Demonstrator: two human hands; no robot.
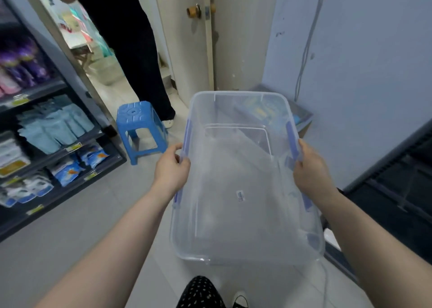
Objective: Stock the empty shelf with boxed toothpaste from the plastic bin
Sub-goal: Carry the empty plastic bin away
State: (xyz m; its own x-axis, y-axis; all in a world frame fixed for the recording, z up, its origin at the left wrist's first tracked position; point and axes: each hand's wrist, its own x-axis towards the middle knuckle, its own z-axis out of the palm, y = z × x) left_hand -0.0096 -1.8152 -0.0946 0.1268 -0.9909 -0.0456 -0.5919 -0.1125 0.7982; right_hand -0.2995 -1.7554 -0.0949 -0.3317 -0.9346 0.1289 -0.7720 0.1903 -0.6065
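Note:
A clear plastic bin [243, 244] with purple side clips hangs above the floor in front of me, and nothing lies inside it. My left hand [171, 167] grips its left rim at a clip. My right hand [311, 167] grips the right rim at the opposite clip. Through the bin's far wall I can make out blurred blue and yellow boxes [259, 111] beyond it, on a low carton. A dark shelf unit [397, 186] stands at the right edge.
A blue plastic stool [140, 130] stands on the floor left of the bin. A stocked shelf [46, 144] with packets runs along the left. A person in dark trousers [140, 62] stands in the doorway beside a cream door [194, 38].

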